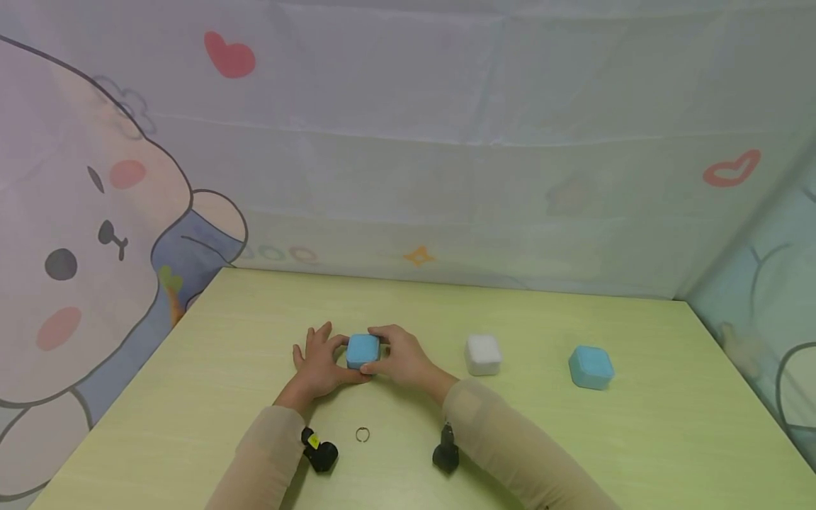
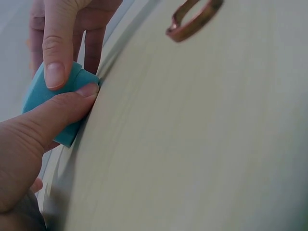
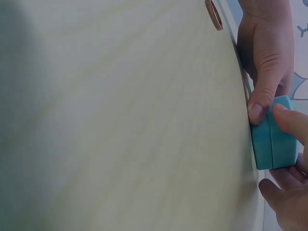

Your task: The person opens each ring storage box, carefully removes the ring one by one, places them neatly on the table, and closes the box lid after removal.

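Observation:
A small blue jewelry box (image 1: 363,350) with rounded corners is between my two hands on the table. My left hand (image 1: 321,368) grips it from the left, its thumb (image 2: 62,110) against the lower part and the other fingers spread away. From the right, my right hand (image 1: 401,358) pinches the upper part between thumb and forefinger. A thin seam runs around the box (image 3: 272,144) in the right wrist view, and its two halves meet there. Nearer to me lies a copper-coloured ring (image 1: 363,434), also in the left wrist view (image 2: 195,21). The box's inside is hidden.
A white box (image 1: 483,355) of similar shape stands right of my hands, and another blue box (image 1: 591,367) farther right. Black devices (image 1: 320,453) sit by both wrists. Behind the pale yellow table (image 1: 535,439) hangs a printed cloth (image 1: 408,142).

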Motion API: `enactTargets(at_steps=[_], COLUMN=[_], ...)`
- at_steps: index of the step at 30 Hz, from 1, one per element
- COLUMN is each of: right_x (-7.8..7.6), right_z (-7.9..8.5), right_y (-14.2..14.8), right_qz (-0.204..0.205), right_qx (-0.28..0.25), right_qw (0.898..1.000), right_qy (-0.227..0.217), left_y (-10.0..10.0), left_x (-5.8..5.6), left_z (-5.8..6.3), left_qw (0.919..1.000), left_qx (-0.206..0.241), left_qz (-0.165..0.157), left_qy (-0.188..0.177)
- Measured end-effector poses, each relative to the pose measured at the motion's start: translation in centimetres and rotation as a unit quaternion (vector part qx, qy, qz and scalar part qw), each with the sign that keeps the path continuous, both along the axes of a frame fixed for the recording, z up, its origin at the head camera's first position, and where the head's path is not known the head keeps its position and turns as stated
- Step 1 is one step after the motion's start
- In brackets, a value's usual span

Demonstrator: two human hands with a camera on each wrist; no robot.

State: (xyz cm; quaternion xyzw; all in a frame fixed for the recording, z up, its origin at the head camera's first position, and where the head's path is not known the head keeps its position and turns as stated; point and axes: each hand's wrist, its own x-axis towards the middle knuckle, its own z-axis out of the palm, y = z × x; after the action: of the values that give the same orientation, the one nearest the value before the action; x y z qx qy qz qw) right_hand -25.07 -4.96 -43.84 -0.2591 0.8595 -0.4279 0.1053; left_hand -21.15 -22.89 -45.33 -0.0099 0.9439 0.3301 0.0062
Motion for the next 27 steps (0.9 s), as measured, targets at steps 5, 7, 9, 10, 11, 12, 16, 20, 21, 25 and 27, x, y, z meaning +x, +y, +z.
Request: enactTargets(at_steps=[5, 7, 9, 10, 11, 12, 16, 20, 21, 25, 27], right_x=[0.08, 0.15, 0.21, 0.27, 0.33, 0.4, 0.66, 0.78, 0.79, 0.61, 0.46], right_z=[0.08, 0.09, 0.05, 0.04, 0.03, 0.04, 0.0, -0.05, -0.03, 0.1, 0.17], right_y=[-0.12, -0.21, -0.31, -0.37, -0.42, -0.47, -0.67, -0.77, -0.77, -0.63, -0.56], right_qz=[-0.005, -0.009, -0.013, -0.016, -0.018, -0.02, -0.028, -0.032, -0.031, -0.028, -0.025], right_qx=[0.004, 0.005, 0.005, 0.004, 0.004, 0.003, 0.004, 0.008, 0.006, 0.007, 0.011], right_qw=[1.0, 1.0, 1.0, 1.0, 1.0, 1.0, 0.999, 0.999, 0.999, 1.0, 1.0], right_qy=[0.005, 0.008, 0.012, 0.011, 0.013, 0.012, 0.018, 0.019, 0.017, 0.007, 0.006], left_y=[-0.05, -0.06, -0.03, -0.02, 0.0, 0.01, 0.04, 0.06, 0.06, 0.08, 0.07], left_x=[0.0, 0.0, 0.0, 0.0, 0.01, 0.01, 0.1, 0.11, 0.11, 0.05, 0.06], left_z=[-0.07, -0.08, -0.05, -0.04, -0.03, -0.01, 0.04, -0.02, -0.07, -0.1, -0.05], left_qw=[1.0, 1.0, 1.0, 1.0, 1.0, 0.9999, 0.9999, 0.9998, 0.9999, 0.9999, 1.0], left_qx=[0.004, 0.004, 0.006, 0.007, 0.008, 0.009, 0.014, 0.016, 0.013, 0.004, 0.001], left_qz=[0.001, 0.002, 0.003, 0.003, 0.004, 0.004, 0.006, 0.006, 0.006, 0.005, 0.004], left_qy=[0.0, 0.002, 0.003, 0.004, 0.004, 0.004, 0.005, 0.008, 0.009, 0.008, 0.009])
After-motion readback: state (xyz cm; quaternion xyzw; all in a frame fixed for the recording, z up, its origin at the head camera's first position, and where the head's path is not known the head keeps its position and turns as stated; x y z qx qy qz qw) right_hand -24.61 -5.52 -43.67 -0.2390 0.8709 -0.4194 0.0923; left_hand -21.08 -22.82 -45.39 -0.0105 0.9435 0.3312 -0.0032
